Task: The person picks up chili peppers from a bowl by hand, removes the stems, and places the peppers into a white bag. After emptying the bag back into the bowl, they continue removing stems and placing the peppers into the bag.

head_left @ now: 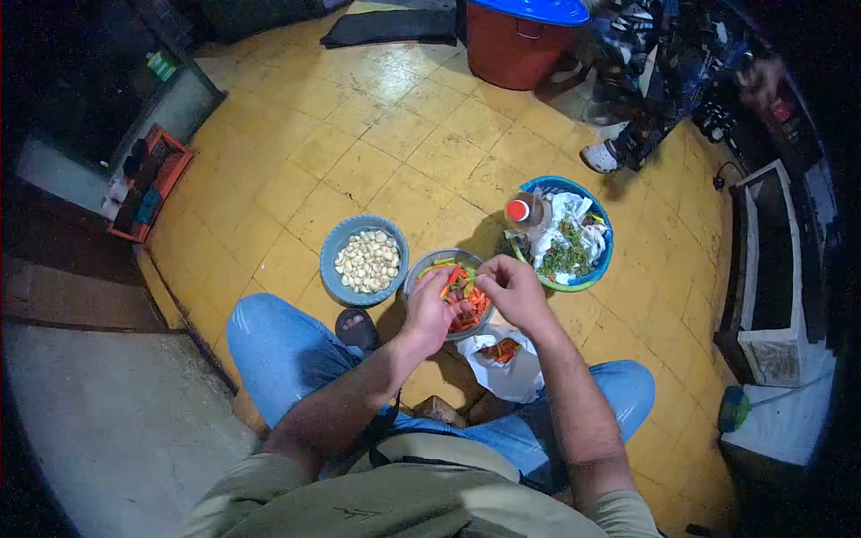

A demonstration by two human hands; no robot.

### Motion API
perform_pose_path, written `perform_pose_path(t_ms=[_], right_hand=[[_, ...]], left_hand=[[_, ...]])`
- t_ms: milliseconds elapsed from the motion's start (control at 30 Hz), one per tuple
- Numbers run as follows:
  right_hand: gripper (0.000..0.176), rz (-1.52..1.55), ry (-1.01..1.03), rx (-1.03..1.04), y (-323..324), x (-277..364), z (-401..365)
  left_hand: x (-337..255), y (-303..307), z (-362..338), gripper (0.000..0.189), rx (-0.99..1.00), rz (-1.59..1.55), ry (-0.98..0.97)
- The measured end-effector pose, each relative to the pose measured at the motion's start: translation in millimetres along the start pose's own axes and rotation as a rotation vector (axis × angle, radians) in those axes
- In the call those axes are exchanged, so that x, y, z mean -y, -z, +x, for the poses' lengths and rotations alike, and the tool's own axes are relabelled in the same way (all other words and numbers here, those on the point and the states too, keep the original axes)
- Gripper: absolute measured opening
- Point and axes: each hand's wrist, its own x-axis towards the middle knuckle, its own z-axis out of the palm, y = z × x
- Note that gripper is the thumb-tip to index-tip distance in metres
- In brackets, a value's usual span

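Note:
Both my hands hover over a metal bowl (420, 267) filled with red, orange and green chilli peppers. My left hand (429, 309) pinches a red chilli (454, 274) at its tip. My right hand (509, 289) is curled beside it, fingers closed on the same chilli or its stem; I cannot tell which. Just below the bowl lies a white plastic bag (513, 375) holding more red chillies. I sit low on the yellow tiled floor with my knees apart.
A blue bowl of peeled garlic cloves (365, 261) sits left of the chilli bowl. A blue basin (599, 260) with greens, white bags and a red-capped bottle (522, 212) stands to the right. Farther off are a red bucket (511, 47), an orange crate (148, 182) and another person's foot (599, 156).

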Motion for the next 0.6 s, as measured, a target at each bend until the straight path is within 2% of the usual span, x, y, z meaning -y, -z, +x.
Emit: perform_pose_path(t_ms=[133, 233, 300, 367, 433, 600], right_hand=[[0.019, 0.024, 0.004, -0.045, 6.9, -0.7, 0.4], [0.025, -0.283, 0.165, -0.156, 5.0, 4.2, -4.3], [0.025, -0.251, 0.233, -0.162, -5.3, 9.8, -10.1], [0.026, -0.219, 0.304, -0.166, -11.5, 15.6, -13.1], [0.027, -0.307, 0.439, -0.104, -13.2, 21.9, -14.8], [0.025, -0.362, 0.412, -0.025, -14.0, 16.2, -14.6]], left_hand=[[-2.1, 3.2, 3.6, 0.029, -0.001, -0.036, 0.016], [-2.4, 0.2, 0.8, 0.032, 0.015, -0.026, 0.027], [-1.7, -2.3, -2.2, 0.035, 0.091, 0.014, 0.010], [-1.6, -5.3, -4.4, 0.037, 0.066, 0.034, 0.014], [0.6, -3.1, -3.9, 0.038, 0.040, 0.053, 0.016], [7.2, 2.7, -2.1, 0.042, 0.147, 0.090, 0.028]])
